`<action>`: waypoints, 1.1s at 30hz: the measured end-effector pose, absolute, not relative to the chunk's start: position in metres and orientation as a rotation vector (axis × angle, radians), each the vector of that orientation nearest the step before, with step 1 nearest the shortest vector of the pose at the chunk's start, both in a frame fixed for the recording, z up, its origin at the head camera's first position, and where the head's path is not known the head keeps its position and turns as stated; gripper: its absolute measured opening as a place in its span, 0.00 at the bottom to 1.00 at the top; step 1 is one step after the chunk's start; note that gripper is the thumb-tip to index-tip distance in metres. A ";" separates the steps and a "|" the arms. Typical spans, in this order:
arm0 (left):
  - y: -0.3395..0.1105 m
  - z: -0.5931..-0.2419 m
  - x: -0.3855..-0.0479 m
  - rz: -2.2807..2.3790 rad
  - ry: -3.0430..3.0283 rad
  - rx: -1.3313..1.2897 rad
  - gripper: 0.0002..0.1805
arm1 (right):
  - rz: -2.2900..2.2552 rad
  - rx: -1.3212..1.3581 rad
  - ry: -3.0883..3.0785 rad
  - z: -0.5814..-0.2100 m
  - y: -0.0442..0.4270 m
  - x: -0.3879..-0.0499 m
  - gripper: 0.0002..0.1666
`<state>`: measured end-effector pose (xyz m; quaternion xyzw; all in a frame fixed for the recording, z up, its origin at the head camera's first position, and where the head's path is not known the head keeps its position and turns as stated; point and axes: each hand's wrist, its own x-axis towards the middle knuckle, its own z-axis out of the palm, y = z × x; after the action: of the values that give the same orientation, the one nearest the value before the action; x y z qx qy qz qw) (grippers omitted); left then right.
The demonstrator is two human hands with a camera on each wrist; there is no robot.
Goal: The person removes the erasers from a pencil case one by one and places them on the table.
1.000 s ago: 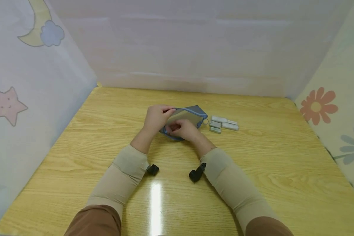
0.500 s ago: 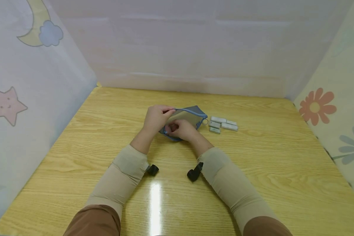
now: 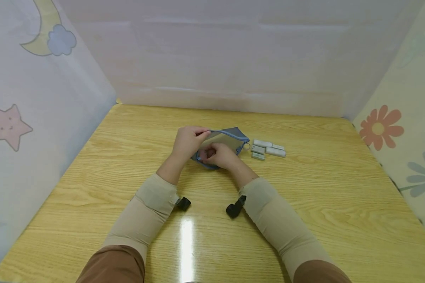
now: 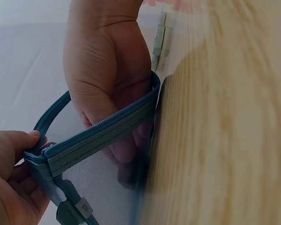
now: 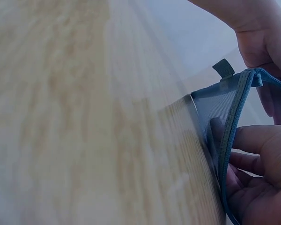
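A blue-trimmed mesh zipper pouch [image 3: 226,137] stands with its mouth spread, a small ring at its right end. My left hand [image 3: 188,142] pinches the pouch's far rim between thumb and fingers near the left end. My right hand [image 3: 221,154] reaches into the mouth, its fingers bent inside. Through the mesh in the left wrist view, those fingers [image 4: 124,149] point down toward the pouch's bottom, with a dark patch at their tips. Whether they hold something there is unclear. A tag [image 4: 84,207] hangs at the pouch's near end.
Several small pale rectangular blocks [image 3: 263,143] lie grouped just right of the pouch. The wooden table [image 3: 304,188] reaches papered walls at the back and both sides. A black wrist camera [image 3: 235,207] sticks out inward from the right forearm, another camera [image 3: 183,203] from the left.
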<state>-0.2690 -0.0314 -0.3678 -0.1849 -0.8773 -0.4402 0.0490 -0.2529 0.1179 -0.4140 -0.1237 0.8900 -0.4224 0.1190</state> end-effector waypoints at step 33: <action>-0.031 -0.370 -0.272 -1.269 -2.686 -0.563 0.12 | -1.321 -0.285 2.577 -0.406 0.130 -0.243 0.21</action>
<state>-0.2715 -0.0315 -0.3698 -0.1858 -0.8867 -0.4192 0.0591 -0.2432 0.1301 -0.4056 -0.0974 0.8797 -0.4509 0.1156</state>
